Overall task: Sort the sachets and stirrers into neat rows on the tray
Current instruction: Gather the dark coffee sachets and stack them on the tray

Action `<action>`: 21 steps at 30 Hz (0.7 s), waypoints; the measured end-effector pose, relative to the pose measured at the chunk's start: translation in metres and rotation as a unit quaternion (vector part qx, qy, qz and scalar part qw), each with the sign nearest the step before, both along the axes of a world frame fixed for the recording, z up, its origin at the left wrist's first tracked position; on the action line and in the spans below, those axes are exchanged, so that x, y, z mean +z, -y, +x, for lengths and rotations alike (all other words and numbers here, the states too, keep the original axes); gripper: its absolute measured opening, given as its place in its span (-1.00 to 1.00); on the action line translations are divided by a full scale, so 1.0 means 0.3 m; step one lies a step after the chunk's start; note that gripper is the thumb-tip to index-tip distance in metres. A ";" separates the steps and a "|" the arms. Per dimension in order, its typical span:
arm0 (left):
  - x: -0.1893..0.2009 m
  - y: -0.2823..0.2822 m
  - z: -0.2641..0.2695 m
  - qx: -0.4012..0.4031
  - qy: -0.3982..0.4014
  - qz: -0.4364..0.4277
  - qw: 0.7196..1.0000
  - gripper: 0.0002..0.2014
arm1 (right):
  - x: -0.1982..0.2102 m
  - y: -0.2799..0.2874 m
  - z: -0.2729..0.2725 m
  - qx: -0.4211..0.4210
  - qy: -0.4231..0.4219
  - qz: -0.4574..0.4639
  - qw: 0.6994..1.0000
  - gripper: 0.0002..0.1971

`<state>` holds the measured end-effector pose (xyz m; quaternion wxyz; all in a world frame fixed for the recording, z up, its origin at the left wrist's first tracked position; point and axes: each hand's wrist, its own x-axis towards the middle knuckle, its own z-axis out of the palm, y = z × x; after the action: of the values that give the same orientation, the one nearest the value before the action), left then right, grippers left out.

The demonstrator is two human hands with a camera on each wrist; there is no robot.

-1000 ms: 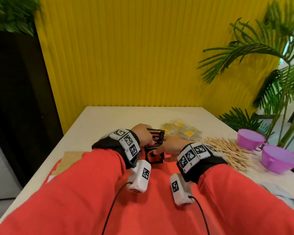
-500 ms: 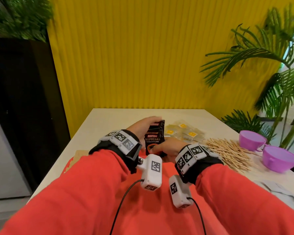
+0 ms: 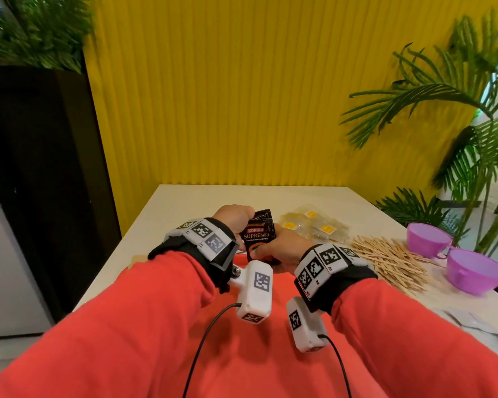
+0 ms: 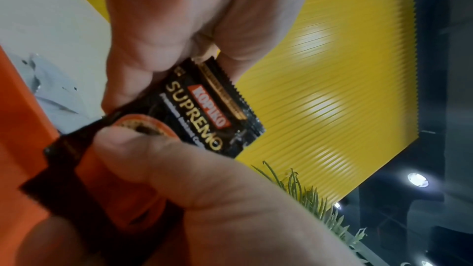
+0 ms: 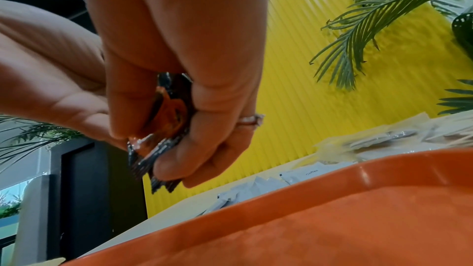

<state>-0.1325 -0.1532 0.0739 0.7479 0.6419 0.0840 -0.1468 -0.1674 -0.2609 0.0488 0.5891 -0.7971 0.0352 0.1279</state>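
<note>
Both hands hold one stack of black Kopiko Supremo coffee sachets [image 3: 258, 236] upright, just above the far part of the orange tray [image 5: 358, 169]. My left hand [image 3: 234, 221] grips the stack's top and left side. My right hand [image 3: 281, 248] grips the lower part, with its thumb over the printed cup. The sachets [image 4: 204, 108] fill the left wrist view between the two hands. In the right wrist view, the stack [image 5: 166, 114] shows edge-on between curled fingers. Clear sachets with yellow labels [image 3: 314, 225] and a pile of wooden stirrers [image 3: 391, 259] lie on the table to the right.
Two purple cups [image 3: 427, 239] [image 3: 475, 272] stand at the right table edge beside the stirrers. White sachets [image 5: 256, 189] lie just beyond the tray rim. More pale packets [image 3: 477, 328] sit at the near right. Palm leaves hang over the right side.
The stack, low on the tray a second ago, has been lifted and stood upright between both hands. The left hand has shifted to its top.
</note>
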 end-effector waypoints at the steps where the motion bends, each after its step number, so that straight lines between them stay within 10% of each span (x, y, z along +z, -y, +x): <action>1: 0.002 -0.012 0.004 -0.003 0.006 0.032 0.999 -0.83 | -0.003 -0.009 0.000 0.010 -0.006 -0.003 1.000 -0.69; 6: 0.049 -0.087 0.009 -0.102 0.047 0.201 0.973 -0.76 | 0.006 -0.050 0.017 0.018 -0.033 0.018 0.999 -0.76; 13: 0.135 -0.269 0.016 -0.193 0.163 0.473 0.844 -0.91 | 0.017 -0.154 0.015 0.079 -0.072 0.046 0.993 -0.80; 21: 0.083 -0.394 0.058 -0.188 0.139 0.505 0.831 -0.86 | -0.012 -0.324 0.051 0.069 -0.053 -0.141 0.986 -0.82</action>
<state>-0.1151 -0.0350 0.0989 0.2807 0.9474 -0.0808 -0.1309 -0.1520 -0.1637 0.0451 0.4578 -0.8648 0.0286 0.2043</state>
